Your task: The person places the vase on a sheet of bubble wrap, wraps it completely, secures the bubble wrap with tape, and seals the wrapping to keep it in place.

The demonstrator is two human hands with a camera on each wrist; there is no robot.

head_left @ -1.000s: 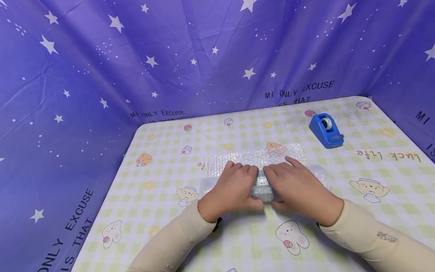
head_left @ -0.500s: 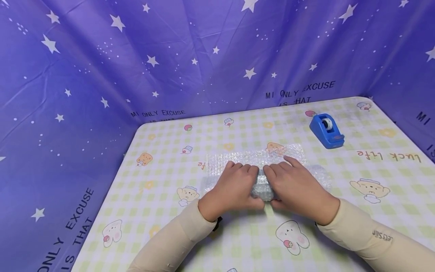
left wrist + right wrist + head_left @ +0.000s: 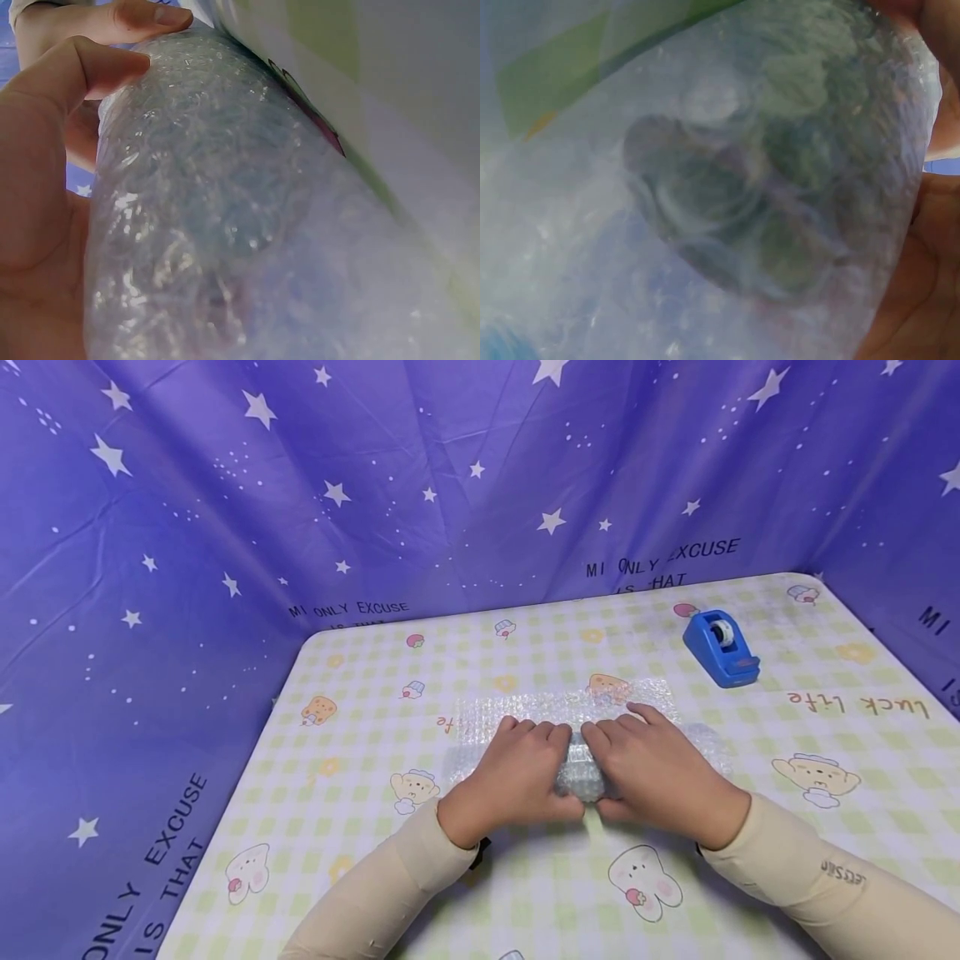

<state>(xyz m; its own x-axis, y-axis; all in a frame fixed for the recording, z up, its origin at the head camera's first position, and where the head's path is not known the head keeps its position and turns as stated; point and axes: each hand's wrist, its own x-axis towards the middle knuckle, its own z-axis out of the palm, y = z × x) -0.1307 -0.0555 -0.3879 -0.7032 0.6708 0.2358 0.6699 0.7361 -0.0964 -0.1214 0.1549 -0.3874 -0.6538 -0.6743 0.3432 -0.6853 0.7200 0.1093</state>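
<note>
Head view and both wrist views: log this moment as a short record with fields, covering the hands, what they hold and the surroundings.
held thing: bubble wrap, rolled on its near side, flat on its far side
left grip: left hand curled over the roll
right grip: right hand curled over the same roll
seen through wrap: dark shape, too blurred to identify
nearby: blue tape dispenser, beyond the hands on the person's right, untouched
surface: table with a green-and-white checked, cartoon-printed cover
background: purple-blue curtain with white stars
</note>
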